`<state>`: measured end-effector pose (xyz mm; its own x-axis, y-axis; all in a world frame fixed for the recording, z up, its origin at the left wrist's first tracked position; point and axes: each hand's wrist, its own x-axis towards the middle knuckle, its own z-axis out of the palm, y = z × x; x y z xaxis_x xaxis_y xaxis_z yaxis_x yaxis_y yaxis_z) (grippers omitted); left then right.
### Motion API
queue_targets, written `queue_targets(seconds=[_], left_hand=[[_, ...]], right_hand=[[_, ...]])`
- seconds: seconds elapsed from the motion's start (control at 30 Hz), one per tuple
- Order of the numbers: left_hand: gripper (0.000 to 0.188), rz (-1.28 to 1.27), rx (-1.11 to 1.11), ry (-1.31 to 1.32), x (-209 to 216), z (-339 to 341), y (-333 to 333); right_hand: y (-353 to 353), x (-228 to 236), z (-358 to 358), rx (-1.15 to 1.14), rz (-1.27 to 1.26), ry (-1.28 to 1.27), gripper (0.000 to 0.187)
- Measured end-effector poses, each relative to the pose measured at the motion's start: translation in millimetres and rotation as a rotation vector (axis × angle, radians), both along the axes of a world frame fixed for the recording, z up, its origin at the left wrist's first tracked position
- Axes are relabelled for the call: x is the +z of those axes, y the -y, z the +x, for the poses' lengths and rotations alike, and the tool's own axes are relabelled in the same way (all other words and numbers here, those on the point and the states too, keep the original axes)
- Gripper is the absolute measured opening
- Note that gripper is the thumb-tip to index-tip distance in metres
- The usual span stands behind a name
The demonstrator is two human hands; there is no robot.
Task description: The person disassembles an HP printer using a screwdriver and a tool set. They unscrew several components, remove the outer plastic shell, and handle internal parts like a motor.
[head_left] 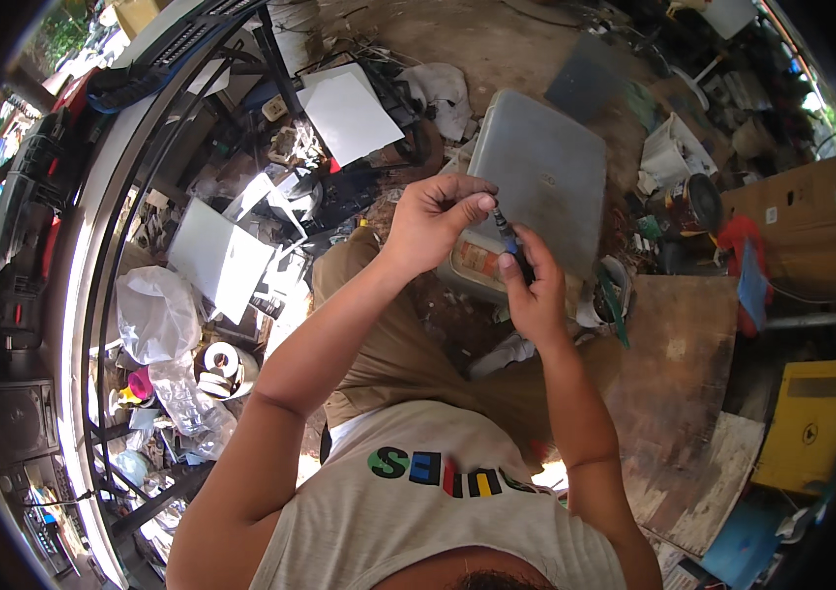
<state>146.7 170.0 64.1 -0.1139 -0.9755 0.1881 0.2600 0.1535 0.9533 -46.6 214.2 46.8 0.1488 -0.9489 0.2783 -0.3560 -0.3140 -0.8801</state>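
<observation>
Both my hands meet over a grey plastic box (556, 147) in front of me. Between them is a slim dark-and-blue tool (507, 236); its exact kind is too small to make out. The fingertips and thumb of my left hand (438, 218) pinch together at its upper end. My right hand (539, 290) is closed around the lower, blue and black part, thumb along its side. Fingers hide some of the tool. A reddish-orange label (477, 260) shows on the box's near side, just below the tool.
White panels (351, 113) and tangled scrap lie to the left, beside a clear plastic bag (156, 315) and a tub holding white rolls (226, 372). At right are a wooden board (674, 364), a cardboard box (797, 211) and a yellow case (805, 425). A metal frame (84, 295) edges the left.
</observation>
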Motion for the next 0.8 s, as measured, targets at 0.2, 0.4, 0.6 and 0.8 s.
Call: queue_targets(seconds=[0.2, 0.4, 0.6, 0.8], left_hand=[[0.014, 0.025, -0.174, 0.074, -14, 15, 38], [0.015, -0.017, 0.295, -0.133, 2, 54, 137], [0.021, 0.113, 0.319, -0.297, 73, 94, 166], [0.020, 0.494, 0.373, -0.449, 160, 157, 137]], right_hand=[[35, -19, 2, 0.181, 0.159, 0.144, 0.037], [156, -13, 33, 0.311, 0.275, 0.171, 0.030], [250, 85, 103, 0.480, 0.330, 0.403, 0.037], [278, 214, 175, 0.700, 0.579, 0.428, 0.046]])
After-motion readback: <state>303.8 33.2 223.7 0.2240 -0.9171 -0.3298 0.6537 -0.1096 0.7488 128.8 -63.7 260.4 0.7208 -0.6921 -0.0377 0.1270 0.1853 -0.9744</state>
